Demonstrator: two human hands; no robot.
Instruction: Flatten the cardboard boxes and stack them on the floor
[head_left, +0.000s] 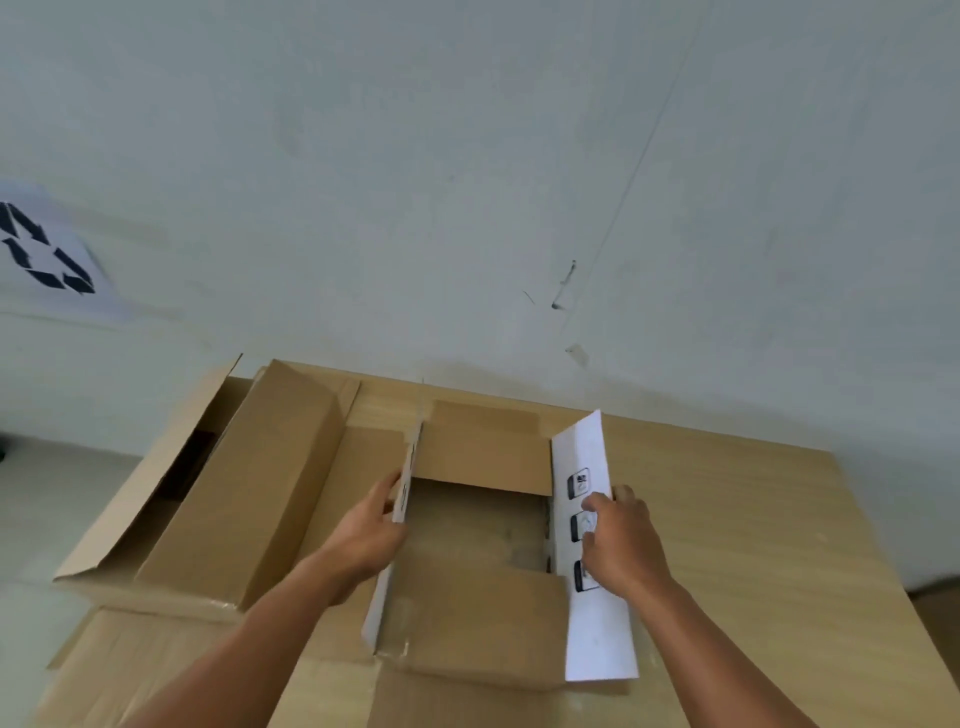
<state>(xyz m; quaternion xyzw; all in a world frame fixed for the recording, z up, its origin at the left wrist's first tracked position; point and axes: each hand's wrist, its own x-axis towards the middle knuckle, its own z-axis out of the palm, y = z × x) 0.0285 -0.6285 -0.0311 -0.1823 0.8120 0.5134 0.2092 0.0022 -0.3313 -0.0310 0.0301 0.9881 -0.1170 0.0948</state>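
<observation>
A small cardboard box (483, 457), white outside and brown inside, sits open on a wooden table (753, 519) in front of me. Its two long white flaps stand up on either side. My left hand (371, 525) grips the left flap (402, 499) near its far half. My right hand (621, 540) holds the right flap (587, 441), which bears black printed icons. The near brown flap (478, 618) lies folded outward toward me. A larger brown box (249, 488) lies on its side to the left, its flaps open.
Flattened brown cardboard (171, 660) lies under and in front of the boxes at the lower left. A white wall (467, 182) rises behind the table, with a recycling-symbol sheet (47, 249) at the far left. Pale floor shows at the left edge.
</observation>
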